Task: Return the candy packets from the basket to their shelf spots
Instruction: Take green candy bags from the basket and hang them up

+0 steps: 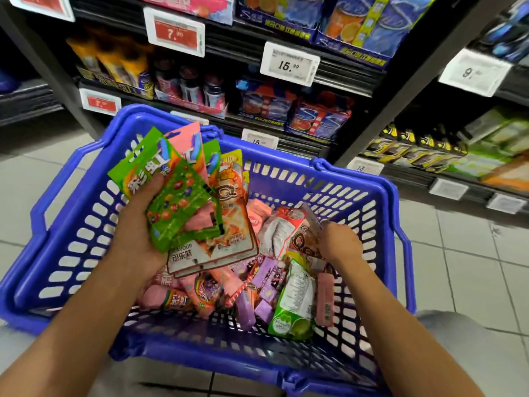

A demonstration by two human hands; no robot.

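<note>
A blue plastic basket (337,190) stands on the floor in front of me, holding several candy packets in pink, purple and green. My left hand (137,224) grips a fanned stack of packets (183,202) above the basket's left side: green and pink ones on top, an orange-and-white one beneath. My right hand (339,243) is inside the basket at the right and pinches a red-brown packet (303,239) lying on the pile. A green lime packet (294,305) lies near the basket's front.
Dark shelves (315,73) rise behind the basket, stocked with blue, orange and pink candy boxes and carrying price tags (289,64). A second shelf unit with yellow and green packs (415,150) stands at the right. Grey floor tiles surround the basket.
</note>
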